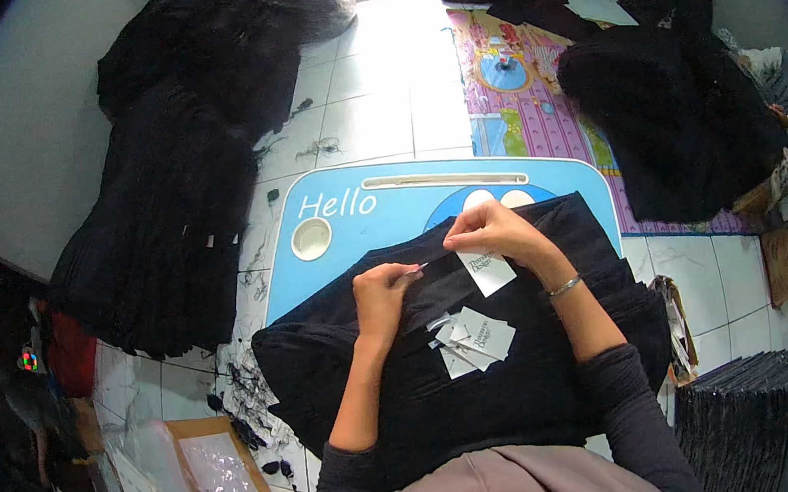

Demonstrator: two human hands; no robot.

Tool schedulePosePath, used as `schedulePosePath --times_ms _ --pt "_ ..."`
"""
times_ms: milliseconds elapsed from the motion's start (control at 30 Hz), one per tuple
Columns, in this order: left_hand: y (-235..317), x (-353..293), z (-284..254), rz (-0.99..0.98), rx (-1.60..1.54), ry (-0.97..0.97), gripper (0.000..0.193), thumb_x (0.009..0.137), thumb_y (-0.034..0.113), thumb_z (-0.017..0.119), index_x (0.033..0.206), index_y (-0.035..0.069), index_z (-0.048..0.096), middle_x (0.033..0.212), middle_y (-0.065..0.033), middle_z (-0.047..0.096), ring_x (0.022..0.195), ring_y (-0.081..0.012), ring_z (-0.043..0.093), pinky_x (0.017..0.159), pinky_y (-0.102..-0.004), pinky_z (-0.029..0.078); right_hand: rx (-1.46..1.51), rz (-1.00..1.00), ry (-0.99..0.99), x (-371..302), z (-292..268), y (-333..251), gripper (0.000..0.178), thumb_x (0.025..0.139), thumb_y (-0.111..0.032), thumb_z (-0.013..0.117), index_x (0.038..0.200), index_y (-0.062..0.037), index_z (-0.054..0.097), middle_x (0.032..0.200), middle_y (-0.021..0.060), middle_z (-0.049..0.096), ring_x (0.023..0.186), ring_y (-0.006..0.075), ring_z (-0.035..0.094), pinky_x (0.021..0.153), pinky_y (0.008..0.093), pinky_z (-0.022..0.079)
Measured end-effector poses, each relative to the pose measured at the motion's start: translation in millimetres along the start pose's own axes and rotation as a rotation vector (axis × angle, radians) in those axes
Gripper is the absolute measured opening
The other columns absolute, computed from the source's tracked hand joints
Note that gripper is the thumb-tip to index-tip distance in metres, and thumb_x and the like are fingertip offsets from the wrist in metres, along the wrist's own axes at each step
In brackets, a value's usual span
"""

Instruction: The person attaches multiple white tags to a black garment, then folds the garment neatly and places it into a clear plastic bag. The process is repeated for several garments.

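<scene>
Black garments (532,367) lie in a stack across the low blue table (345,253) in front of me. My left hand (383,298) is closed in a pinch above the cloth, with a tiny pale, thin piece at its fingertips that I cannot make out. To its right, my right hand (498,231) pinches the upper end of a white hang tag (491,275), which dangles below the fingers. Several more white hang tags (473,341) are fanned out on the garments, just below and between my hands.
A tall heap of black clothing (173,176) stands on the left, another (658,118) on a colourful mat (531,76) at right. Folded black pieces in plastic (765,415) are stacked at lower right. Thread scraps (254,396) litter the tiles beside a brown board (229,470).
</scene>
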State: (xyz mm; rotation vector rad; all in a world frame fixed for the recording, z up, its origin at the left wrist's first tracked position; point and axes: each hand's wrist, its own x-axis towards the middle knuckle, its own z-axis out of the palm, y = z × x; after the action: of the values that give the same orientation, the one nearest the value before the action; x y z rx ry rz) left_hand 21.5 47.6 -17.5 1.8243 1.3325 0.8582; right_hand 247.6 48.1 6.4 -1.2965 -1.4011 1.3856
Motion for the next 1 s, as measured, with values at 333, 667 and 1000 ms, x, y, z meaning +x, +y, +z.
schedulePosePath --times_ms 333,667,1000 --pt "6 -4 -3 0.009 -0.044 0.012 0.015 0.079 0.007 0.073 0.094 0.002 0.076 0.086 -0.0132 0.074 0.075 -0.0164 0.071 0.07 -0.0276 0.053 -0.302 -0.127 -0.041 3 11 -1 0.017 0.071 -0.015 0.076 0.08 -0.0005 0.075 0.067 0.0089 0.069 0.06 0.0114 0.062 0.06 0.0264 0.05" --pt "3 -4 -2 0.038 -0.036 0.025 0.015 0.08 0.009 0.072 0.093 0.002 0.076 0.086 -0.0146 0.073 0.076 -0.02 0.072 0.071 -0.0292 0.054 -0.361 -0.126 -0.039 3 15 -5 0.017 0.071 -0.015 0.076 0.079 0.0006 0.075 0.068 0.0098 0.069 0.06 0.0127 0.064 0.06 0.0275 0.051" --pt "0 -5 0 0.047 -0.075 0.036 0.014 0.08 0.008 0.073 0.092 0.002 0.075 0.085 -0.0146 0.073 0.075 -0.0197 0.071 0.069 -0.0288 0.054 -0.413 -0.055 -0.063 0 15 -9 0.018 0.074 -0.014 0.078 0.08 0.0022 0.074 0.07 0.0084 0.069 0.063 0.0112 0.061 0.061 0.0264 0.049"
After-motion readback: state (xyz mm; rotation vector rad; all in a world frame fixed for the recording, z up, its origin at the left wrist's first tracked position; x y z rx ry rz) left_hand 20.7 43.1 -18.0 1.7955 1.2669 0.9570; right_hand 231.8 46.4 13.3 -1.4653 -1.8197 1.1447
